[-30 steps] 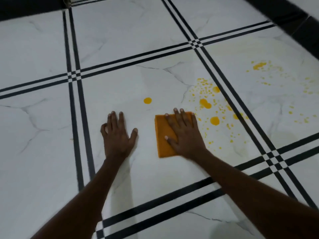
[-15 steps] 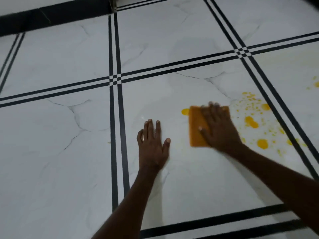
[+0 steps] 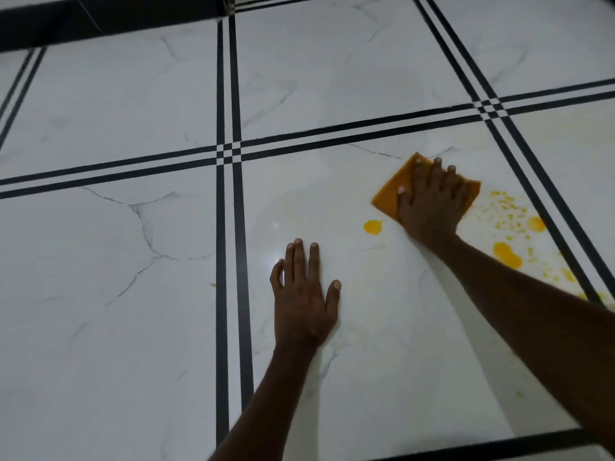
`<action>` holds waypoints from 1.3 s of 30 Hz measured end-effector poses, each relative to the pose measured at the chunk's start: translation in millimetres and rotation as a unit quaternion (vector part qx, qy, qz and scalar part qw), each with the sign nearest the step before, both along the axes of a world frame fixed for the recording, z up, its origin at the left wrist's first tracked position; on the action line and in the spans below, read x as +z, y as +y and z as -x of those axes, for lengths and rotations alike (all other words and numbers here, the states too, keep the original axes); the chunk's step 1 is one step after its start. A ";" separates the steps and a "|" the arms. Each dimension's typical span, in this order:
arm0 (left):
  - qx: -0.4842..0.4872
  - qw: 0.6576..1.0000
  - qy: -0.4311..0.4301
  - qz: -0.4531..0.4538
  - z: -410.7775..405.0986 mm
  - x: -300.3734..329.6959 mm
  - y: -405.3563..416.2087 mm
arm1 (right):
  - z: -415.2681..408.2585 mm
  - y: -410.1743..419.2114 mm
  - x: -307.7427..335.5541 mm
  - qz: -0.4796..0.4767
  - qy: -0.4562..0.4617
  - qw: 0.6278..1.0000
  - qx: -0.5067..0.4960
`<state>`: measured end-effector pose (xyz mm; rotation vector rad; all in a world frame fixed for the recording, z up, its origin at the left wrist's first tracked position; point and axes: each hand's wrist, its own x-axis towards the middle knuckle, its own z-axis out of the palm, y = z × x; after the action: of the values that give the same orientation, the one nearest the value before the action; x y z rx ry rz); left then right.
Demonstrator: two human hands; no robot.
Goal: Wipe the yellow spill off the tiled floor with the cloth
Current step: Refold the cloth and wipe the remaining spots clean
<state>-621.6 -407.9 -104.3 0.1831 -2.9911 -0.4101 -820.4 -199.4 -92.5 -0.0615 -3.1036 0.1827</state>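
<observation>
- My right hand (image 3: 429,202) pressed flat, fingers spread, hiding most of the cloth (image 3: 391,193).
- My left hand (image 3: 304,296) lay spread on the floor (image 3: 116,261).
- The spill (image 3: 506,254) ran off the frame's right edge.

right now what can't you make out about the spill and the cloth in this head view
- Head view: part of the flat orange cloth lies hidden under the right hand, so any spill beneath cannot be seen.
- The yellow spill runs under the right forearm and to the right frame edge; its full extent is cut off.
- Whether the white tiled floor under the left hand is stained cannot be told.
</observation>
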 end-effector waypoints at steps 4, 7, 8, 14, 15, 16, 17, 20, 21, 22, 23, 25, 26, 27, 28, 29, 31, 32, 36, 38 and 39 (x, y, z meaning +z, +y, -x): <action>0.005 1.000 -0.011 -0.012 0.6 -1.7 -1.1 | -23.8 -57.1 -5.5 -0.031 -0.001 0.978 0.206; 0.006 1.000 -0.021 -0.022 -0.3 -1.4 -4.5 | -72.4 -14.6 -2.1 -0.042 -0.024 0.954 0.297; 0.004 1.000 -0.023 -0.019 0.2 -0.3 -4.2 | -89.4 12.3 -0.2 -0.048 -0.019 0.958 0.282; 0.006 1.000 -0.028 -0.013 1.2 2.7 -1.9 | -97.7 77.5 7.5 -0.054 -0.045 0.993 0.092; 0.006 0.999 -0.031 -0.010 1.5 3.2 -2.0 | -81.2 60.9 5.5 -0.052 -0.035 0.996 0.071; 0.006 0.999 -0.030 -0.007 2.0 3.1 -1.1 | -64.6 41.2 3.4 -0.049 -0.023 0.997 0.063; 0.007 0.999 -0.031 -0.005 2.1 3.1 -1.1 | -50.9 17.2 0.5 -0.044 -0.020 0.996 0.070; 0.006 0.999 -0.033 -0.007 1.8 0.8 -1.7 | -42.5 -43.0 -5.1 -0.029 -0.009 0.984 0.175; 0.004 0.999 -0.038 -0.008 2.0 1.4 -2.4 | -54.9 -47.9 -3.8 -0.025 -0.014 0.977 0.212; 0.004 0.999 -0.042 -0.009 1.5 1.8 -4.0 | -73.8 -44.3 -2.1 -0.024 -0.020 0.971 0.237; 0.003 0.999 -0.045 -0.007 1.5 3.1 -4.4 | -96.8 -31.1 0.7 -0.024 -0.022 0.969 0.244; 0.001 0.999 -0.047 -0.003 1.9 5.3 -3.6 | -147.9 12.9 5.4 -0.023 -0.028 0.974 0.226; 0.000 0.999 -0.046 -0.003 2.4 6.9 -3.1 | -171.1 37.2 8.6 -0.020 -0.033 0.977 0.209; -0.003 0.999 -0.046 -0.002 3.8 8.2 -3.6 | -184.4 58.2 10.4 -0.017 -0.037 0.981 0.192; -0.005 0.999 -0.042 0.003 3.3 8.9 -3.7 | -186.9 76.0 13.2 -0.019 -0.050 0.983 0.178; -0.006 0.999 -0.038 0.011 2.5 8.0 -3.6 | -179.1 87.6 13.5 -0.024 -0.058 0.984 0.169; -0.006 0.999 -0.023 0.033 3.3 4.2 -7.2 | -143.2 87.5 10.4 -0.043 -0.057 0.987 0.147; -0.005 0.999 -0.015 0.041 2.9 2.1 -9.6 | -121.5 78.9 7.3 -0.052 -0.049 0.990 0.123; -0.009 0.998 0.021 0.057 2.5 -7.5 -6.2 | -84.9 32.8 -0.1 -0.021 -0.035 0.999 0.013; -0.008 0.998 0.031 0.049 2.7 -5.8 -3.0 | -114.7 15.4 1.1 -0.004 -0.024 0.998 0.057; -0.005 0.999 0.028 0.043 2.4 -5.1 -1.9 | -137.7 13.0 2.2 0.006 -0.023 0.995 0.095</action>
<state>-623.9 -409.8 -109.4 0.1452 -2.9490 -0.2806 -682.7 -186.4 -90.2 0.2321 -3.1513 0.2078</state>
